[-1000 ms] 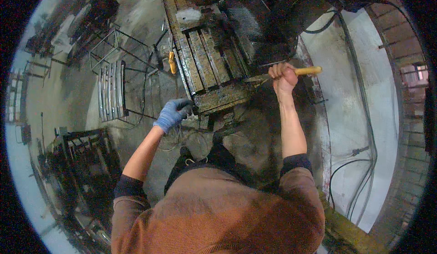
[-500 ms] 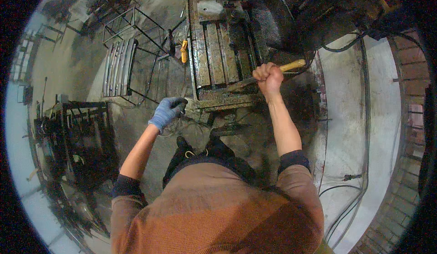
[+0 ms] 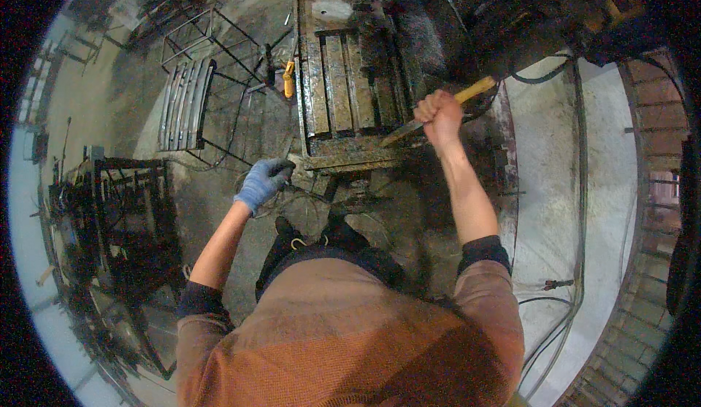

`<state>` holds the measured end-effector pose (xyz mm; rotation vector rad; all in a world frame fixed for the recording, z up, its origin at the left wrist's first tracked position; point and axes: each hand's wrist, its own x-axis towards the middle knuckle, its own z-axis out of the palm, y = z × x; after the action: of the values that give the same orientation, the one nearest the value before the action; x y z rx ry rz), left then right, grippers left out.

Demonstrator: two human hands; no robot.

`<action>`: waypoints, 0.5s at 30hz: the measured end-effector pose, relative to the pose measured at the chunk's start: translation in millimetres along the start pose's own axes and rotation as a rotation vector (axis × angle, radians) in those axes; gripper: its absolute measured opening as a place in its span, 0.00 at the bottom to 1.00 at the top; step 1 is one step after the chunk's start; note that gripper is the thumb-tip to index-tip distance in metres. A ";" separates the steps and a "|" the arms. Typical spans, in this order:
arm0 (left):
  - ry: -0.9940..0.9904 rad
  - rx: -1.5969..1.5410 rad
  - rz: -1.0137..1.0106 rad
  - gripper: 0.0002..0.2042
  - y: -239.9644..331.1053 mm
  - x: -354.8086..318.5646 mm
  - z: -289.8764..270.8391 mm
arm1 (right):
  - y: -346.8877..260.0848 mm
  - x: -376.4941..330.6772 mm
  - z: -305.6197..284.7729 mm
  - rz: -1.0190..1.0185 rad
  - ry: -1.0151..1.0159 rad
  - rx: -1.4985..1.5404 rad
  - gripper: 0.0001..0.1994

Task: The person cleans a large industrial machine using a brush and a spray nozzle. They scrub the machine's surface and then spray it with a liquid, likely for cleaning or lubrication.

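Note:
My bare right hand (image 3: 440, 117) is closed around a long tool with a yellow handle (image 3: 476, 91), over the near right corner of a slotted machine table (image 3: 315, 160). The tool's narrow, flat-looking end slants down to the left over the table's near edge; blur hides its exact kind. My left hand (image 3: 264, 182) wears a blue glove with dark fingertips. Its fingers are curled, just left of the table's near left corner. Whether anything is inside them cannot be seen. A pale block-shaped piece (image 3: 332, 11) sits farther back on the table, beside a dark clamp-like part (image 3: 374, 24).
Left of the table hangs or stands a yellow-handled item (image 3: 289, 80). Beyond it are a slatted metal rack (image 3: 184, 108) and a thin bar frame (image 3: 208, 38). A dark metal stand (image 3: 131, 210) is at left. Cables (image 3: 580, 188) run along the pale surface at right.
My right hand has moved slightly right with the tool, whose far end has drawn back toward the table's right corner. The left hand has shifted slightly; the whole view has moved a little.

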<state>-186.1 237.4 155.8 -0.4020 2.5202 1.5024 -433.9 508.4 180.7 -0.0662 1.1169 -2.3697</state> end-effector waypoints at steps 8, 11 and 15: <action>-0.027 0.057 -0.066 0.14 1.4 0.9 -4.5 | -34.1 7.1 -13.8 -0.224 0.099 -0.120 0.10; 0.005 0.001 -0.088 0.13 9.2 -1.4 1.1 | 0.6 3.5 -17.8 -0.149 0.043 0.089 0.13; 0.005 0.039 -0.087 0.12 27.4 -0.4 1.6 | 44.2 -6.1 0.3 -0.095 0.181 0.133 0.13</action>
<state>-194.5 251.2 177.9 -0.5031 2.4974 1.4197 -409.6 487.8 149.6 0.1482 1.0551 -2.5702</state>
